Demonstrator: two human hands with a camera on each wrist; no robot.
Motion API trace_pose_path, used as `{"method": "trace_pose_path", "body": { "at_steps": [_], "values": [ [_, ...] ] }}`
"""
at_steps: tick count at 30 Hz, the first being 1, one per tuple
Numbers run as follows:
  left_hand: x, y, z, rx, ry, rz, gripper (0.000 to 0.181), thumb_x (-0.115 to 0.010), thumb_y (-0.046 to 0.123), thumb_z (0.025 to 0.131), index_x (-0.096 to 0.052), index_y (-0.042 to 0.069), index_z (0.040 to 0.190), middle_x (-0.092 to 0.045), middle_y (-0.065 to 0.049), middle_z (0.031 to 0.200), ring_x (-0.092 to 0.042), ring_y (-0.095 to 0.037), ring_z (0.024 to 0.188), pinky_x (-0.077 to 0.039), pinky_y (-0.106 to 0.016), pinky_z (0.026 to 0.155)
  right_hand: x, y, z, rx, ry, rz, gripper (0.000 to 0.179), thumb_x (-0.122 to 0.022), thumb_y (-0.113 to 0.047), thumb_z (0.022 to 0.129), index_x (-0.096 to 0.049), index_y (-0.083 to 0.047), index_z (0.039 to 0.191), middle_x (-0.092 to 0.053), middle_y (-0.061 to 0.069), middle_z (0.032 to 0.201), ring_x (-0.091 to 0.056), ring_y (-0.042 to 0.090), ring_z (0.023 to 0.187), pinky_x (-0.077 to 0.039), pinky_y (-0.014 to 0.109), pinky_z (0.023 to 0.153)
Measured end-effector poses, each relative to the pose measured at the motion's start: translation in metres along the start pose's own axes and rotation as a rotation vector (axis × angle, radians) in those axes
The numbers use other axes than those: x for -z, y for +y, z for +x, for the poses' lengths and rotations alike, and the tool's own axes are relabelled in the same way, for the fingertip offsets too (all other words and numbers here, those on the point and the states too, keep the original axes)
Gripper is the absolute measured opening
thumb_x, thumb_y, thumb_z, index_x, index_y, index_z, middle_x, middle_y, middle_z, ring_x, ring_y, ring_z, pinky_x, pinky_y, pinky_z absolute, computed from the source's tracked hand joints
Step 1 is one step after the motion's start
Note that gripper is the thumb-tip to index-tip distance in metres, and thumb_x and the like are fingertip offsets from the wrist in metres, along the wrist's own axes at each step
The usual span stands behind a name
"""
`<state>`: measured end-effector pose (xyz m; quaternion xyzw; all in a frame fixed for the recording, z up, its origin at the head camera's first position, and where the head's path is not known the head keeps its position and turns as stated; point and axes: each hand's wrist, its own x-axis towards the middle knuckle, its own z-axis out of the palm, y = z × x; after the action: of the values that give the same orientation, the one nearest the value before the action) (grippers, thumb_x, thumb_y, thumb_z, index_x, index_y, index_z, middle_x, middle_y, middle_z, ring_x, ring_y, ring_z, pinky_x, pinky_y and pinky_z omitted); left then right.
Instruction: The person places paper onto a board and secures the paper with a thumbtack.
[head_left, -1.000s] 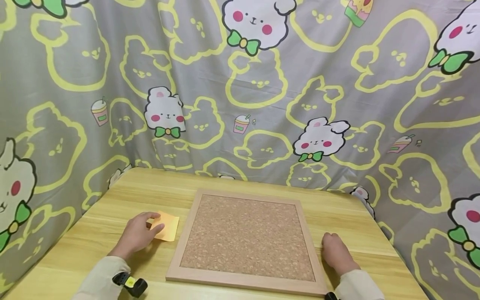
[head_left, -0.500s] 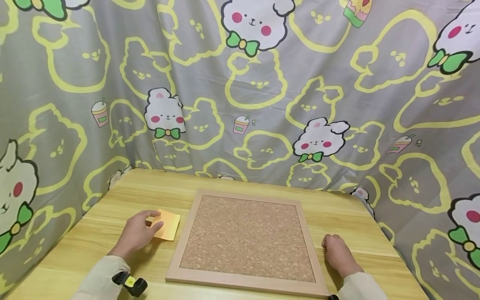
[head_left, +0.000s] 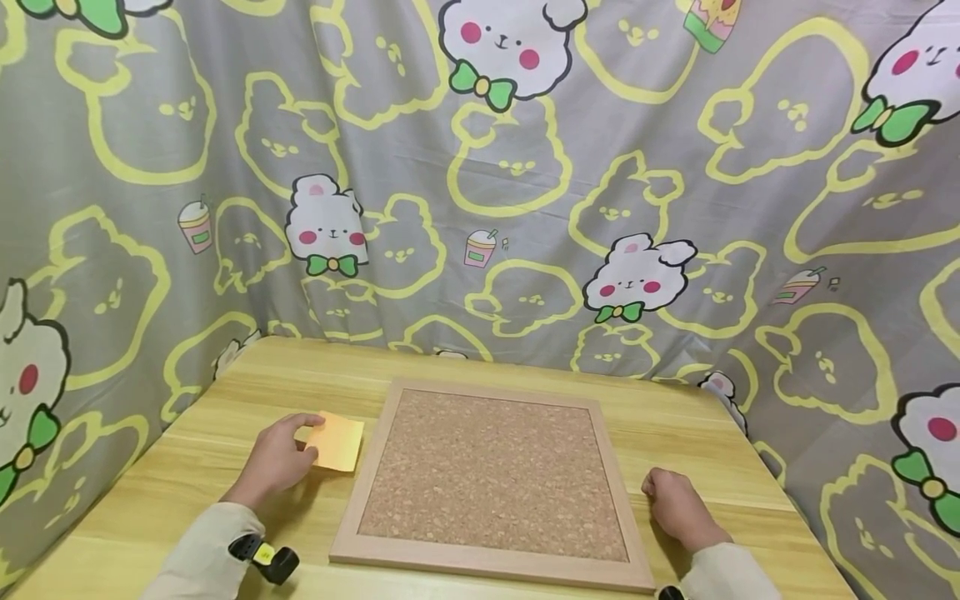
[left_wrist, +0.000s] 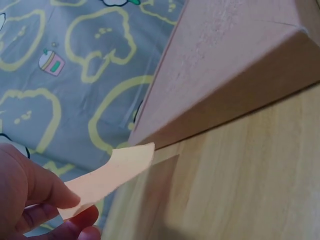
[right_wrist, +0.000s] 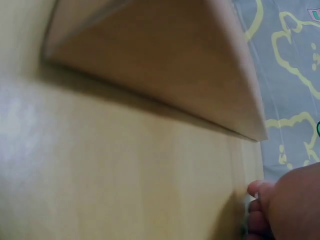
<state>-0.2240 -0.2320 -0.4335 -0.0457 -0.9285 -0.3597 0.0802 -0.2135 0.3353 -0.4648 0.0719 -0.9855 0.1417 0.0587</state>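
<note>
My left hand [head_left: 276,457] pinches the left edge of an orange-yellow sticky note [head_left: 339,442], just left of a corkboard. In the left wrist view the note [left_wrist: 112,175] curves up from between thumb and fingers, raised over the table, with its shadow on the wood. The square corkboard [head_left: 495,475] lies flat with a pale wooden frame. Beside its right edge my right hand [head_left: 678,504] rests on the table with fingers curled in. Its palm side is hidden, and no held thing shows clearly in the right wrist view.
The wooden table [head_left: 300,375] carries the corkboard at its middle. A grey curtain [head_left: 420,167] with rabbit prints and yellow outlines hangs behind the table and along both sides. A black wrist strap [head_left: 262,557] sits on the left sleeve.
My left hand has lifted the sticky note slightly and shifted it a little away from me and to the right. The right hand has stayed nearly still.
</note>
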Motion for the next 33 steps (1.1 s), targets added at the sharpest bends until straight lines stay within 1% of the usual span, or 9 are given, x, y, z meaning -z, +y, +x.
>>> {"method": "trace_pose_path", "body": {
  "at_steps": [3, 6, 9, 12, 14, 16, 21, 25, 33],
  "values": [
    [0.001, 0.002, 0.001, 0.004, -0.006, -0.014, 0.048, -0.059, -0.006, 0.077, -0.057, -0.004, 0.126, -0.050, -0.031, 0.129, -0.062, -0.029, 0.086, -0.047, -0.031, 0.054, 0.003, -0.002, -0.001, 0.001, -0.012, 0.018, 0.032, -0.043, 0.022, 0.071, -0.045, -0.010, 0.068, -0.041, -0.001, 0.065, -0.042, 0.017, 0.065, -0.036, 0.029, 0.057],
    [0.001, 0.005, 0.002, 0.004, -0.002, -0.023, 0.050, -0.059, -0.007, 0.076, -0.057, -0.004, 0.126, -0.051, -0.029, 0.129, -0.061, -0.026, 0.084, -0.047, -0.031, 0.054, 0.006, -0.003, -0.001, -0.004, -0.042, 0.025, 0.031, -0.042, 0.021, 0.069, -0.047, -0.010, 0.069, -0.043, -0.001, 0.066, -0.043, 0.017, 0.065, -0.036, 0.030, 0.057],
    [0.000, 0.008, 0.003, -0.001, 0.000, -0.029, 0.052, -0.059, -0.007, 0.074, -0.057, -0.004, 0.126, -0.052, -0.029, 0.128, -0.060, -0.024, 0.081, -0.047, -0.031, 0.055, 0.007, -0.004, -0.001, -0.014, -0.068, 0.031, 0.030, -0.042, 0.020, 0.070, -0.047, -0.010, 0.070, -0.044, 0.000, 0.067, -0.043, 0.018, 0.066, -0.038, 0.031, 0.058],
    [-0.001, 0.012, 0.004, 0.001, -0.011, -0.038, 0.053, -0.059, -0.007, 0.074, -0.057, -0.004, 0.127, -0.050, -0.029, 0.129, -0.059, -0.022, 0.077, -0.046, -0.032, 0.054, 0.008, -0.004, -0.001, -0.026, -0.070, 0.043, 0.028, -0.043, 0.019, 0.074, -0.048, -0.009, 0.073, -0.044, 0.000, 0.068, -0.044, 0.017, 0.067, -0.039, 0.032, 0.059],
    [-0.002, 0.015, 0.005, 0.001, -0.014, -0.038, 0.053, -0.059, -0.007, 0.075, -0.056, -0.004, 0.127, -0.050, -0.030, 0.129, -0.058, -0.021, 0.076, -0.046, -0.031, 0.053, 0.010, -0.005, -0.001, -0.033, -0.062, 0.054, 0.027, -0.043, 0.018, 0.076, -0.048, -0.009, 0.074, -0.044, 0.000, 0.069, -0.045, 0.017, 0.067, -0.039, 0.032, 0.060],
    [-0.003, 0.018, 0.006, 0.000, -0.021, -0.043, 0.053, -0.059, -0.007, 0.075, -0.056, -0.005, 0.128, -0.049, -0.030, 0.129, -0.056, -0.019, 0.072, -0.045, -0.030, 0.051, 0.011, -0.005, 0.000, -0.036, -0.046, 0.064, 0.024, -0.047, 0.015, 0.081, -0.049, -0.008, 0.076, -0.045, 0.000, 0.069, -0.046, 0.017, 0.067, -0.040, 0.032, 0.059],
    [-0.005, 0.023, 0.008, -0.025, -0.031, -0.041, 0.053, -0.061, -0.009, 0.075, -0.054, -0.007, 0.128, -0.049, -0.031, 0.127, -0.055, -0.016, 0.068, -0.045, -0.028, 0.051, 0.015, -0.007, 0.002, -0.025, -0.007, 0.098, 0.018, -0.054, 0.008, 0.086, -0.051, -0.007, 0.078, -0.047, 0.000, 0.069, -0.047, 0.016, 0.065, -0.041, 0.031, 0.058],
    [-0.008, 0.026, 0.009, -0.030, -0.036, -0.037, 0.052, -0.063, -0.009, 0.077, -0.054, -0.007, 0.128, -0.049, -0.031, 0.128, -0.055, -0.016, 0.071, -0.046, -0.028, 0.053, 0.017, -0.011, 0.003, -0.025, 0.001, 0.139, 0.012, -0.056, 0.005, 0.088, -0.055, -0.005, 0.081, -0.050, 0.000, 0.070, -0.047, 0.014, 0.063, -0.041, 0.028, 0.056],
    [-0.016, 0.034, 0.012, -0.021, -0.056, -0.081, 0.053, -0.062, -0.009, 0.077, -0.054, -0.006, 0.130, -0.049, -0.029, 0.128, -0.052, -0.014, 0.062, -0.044, -0.027, 0.047, 0.021, -0.019, 0.006, -0.031, 0.024, 0.181, 0.005, -0.059, 0.001, 0.088, -0.062, -0.001, 0.085, -0.056, 0.000, 0.072, -0.050, 0.013, 0.065, -0.043, 0.029, 0.058]
  ]
}}
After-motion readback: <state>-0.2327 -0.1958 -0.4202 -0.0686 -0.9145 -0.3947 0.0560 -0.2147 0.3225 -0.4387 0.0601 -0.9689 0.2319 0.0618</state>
